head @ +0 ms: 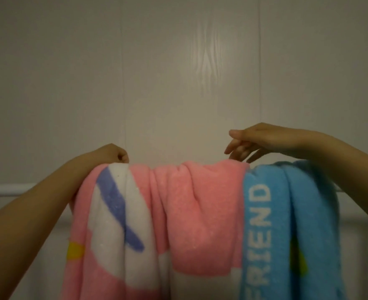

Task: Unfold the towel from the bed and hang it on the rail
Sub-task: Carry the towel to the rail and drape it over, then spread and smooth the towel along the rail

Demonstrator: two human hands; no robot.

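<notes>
Just under your fingertips, the towel (178, 202) hangs bunched over the rail (1, 189), its top edge running left to right. Your left hand (111, 154) pinches the left end. Your right hand (263, 141) hovers with loose, spread fingers above the right part.

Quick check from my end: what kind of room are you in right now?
Probably a bathroom or laundry corner, though I can't be sure. The wall is glossy pale panelling with vertical seams, a white rail runs along it, and a pink and blue towel is draped ahead.

The towel (191, 204) hangs before the wall (178, 72), hands at its top corners.
</notes>
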